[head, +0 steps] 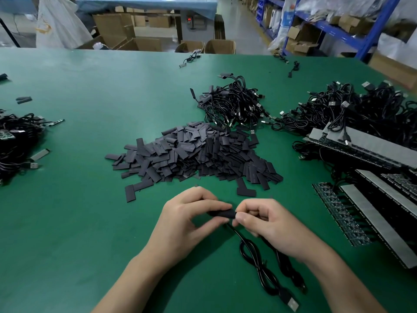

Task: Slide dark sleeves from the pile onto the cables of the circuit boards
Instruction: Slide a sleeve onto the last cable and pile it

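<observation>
A big pile of flat dark sleeves (194, 154) lies in the middle of the green table (90, 105). In front of it my left hand (189, 220) pinches one dark sleeve (222, 213) between thumb and fingers. My right hand (268, 224) pinches the sleeve's right end, where a black cable (255, 256) meets it. The cable loops down toward me and ends in a USB plug (291, 302). Whatever sits inside the sleeve is hidden. Rows of circuit boards with grey strips (370, 199) lie at the right.
A heap of sleeved black cables (234, 105) lies behind the sleeve pile. More tangled cables (361, 107) lie at the right rear and another bundle (15, 141) at the left edge. Cardboard boxes (126, 30) and blue shelving (338, 30) stand beyond the table.
</observation>
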### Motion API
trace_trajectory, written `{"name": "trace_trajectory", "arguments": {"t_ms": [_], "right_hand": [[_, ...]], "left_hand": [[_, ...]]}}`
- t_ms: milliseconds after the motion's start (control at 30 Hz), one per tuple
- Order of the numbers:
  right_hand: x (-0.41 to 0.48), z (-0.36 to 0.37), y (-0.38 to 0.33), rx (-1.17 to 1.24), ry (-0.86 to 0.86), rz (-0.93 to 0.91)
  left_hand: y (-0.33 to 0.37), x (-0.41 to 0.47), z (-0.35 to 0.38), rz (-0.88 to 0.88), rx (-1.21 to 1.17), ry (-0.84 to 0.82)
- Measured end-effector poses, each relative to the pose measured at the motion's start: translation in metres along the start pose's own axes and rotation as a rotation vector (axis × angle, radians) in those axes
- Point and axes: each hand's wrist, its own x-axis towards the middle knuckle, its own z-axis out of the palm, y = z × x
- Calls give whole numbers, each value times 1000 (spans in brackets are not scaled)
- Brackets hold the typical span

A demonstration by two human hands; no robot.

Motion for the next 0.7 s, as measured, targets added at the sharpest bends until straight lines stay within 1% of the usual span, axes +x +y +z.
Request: {"name": "trace_trajectory", "arguments": {"t_ms": [167,233,367,700], "right_hand": [[1,1,-5,92,3,15],[1,1,-6,105,13,22],[1,3,-6,103,20,35],[5,9,-3,190,57,53]], "left_hand": [[3,1,0,-118,-38,196],[3,1,0,-153,-45,241],[5,2,3,-188,-60,252],[2,2,7,-175,-117,203]]}}
